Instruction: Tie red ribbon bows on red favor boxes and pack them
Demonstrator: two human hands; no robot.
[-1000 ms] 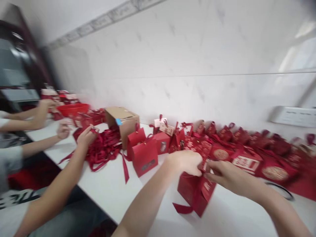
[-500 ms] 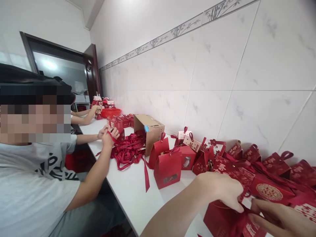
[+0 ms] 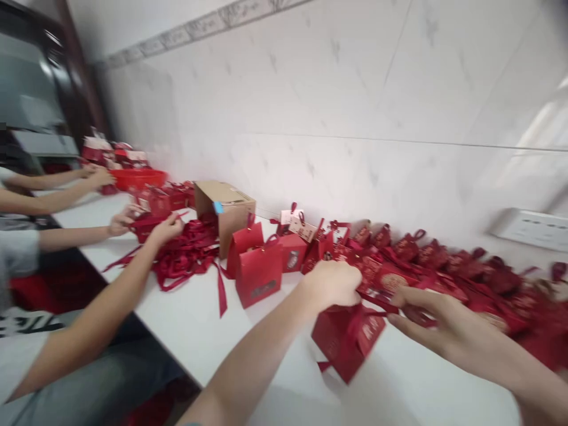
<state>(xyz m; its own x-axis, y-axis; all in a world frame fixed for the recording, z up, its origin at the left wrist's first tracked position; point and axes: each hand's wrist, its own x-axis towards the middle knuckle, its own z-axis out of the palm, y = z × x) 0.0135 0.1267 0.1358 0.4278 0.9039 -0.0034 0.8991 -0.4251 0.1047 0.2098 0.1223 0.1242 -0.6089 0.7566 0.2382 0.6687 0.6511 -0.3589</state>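
Observation:
A red gift box [image 3: 344, 340] with pale printed lettering stands slightly tilted on the white table, between my two hands. My left hand [image 3: 335, 284] is closed at its top, the fingers mostly turned away, with dark red ribbon at their tips. From the right, my right hand [image 3: 437, 313] pinches a dark red ribbon [image 3: 377, 313] between thumb and fingers. The ribbon runs across the top of the box, and a short tail sticks out at its lower left. Motion blurs the finer detail of the knot area.
Several finished-looking red boxes [image 3: 457, 260] crowd along the tiled wall. Two plain red boxes [image 3: 260, 272] stand left of my arm, by a cardboard carton [image 3: 231, 219] and a ribbon heap [image 3: 186, 254]. Further left, a co-worker's hands [image 3: 166, 231] handle ribbon; a red basin [image 3: 139, 177] stands beyond.
The view has swung to the right and down. The red box between my hands shows more fully, and my right hand has drawn away from my left, with ribbon stretched toward it.

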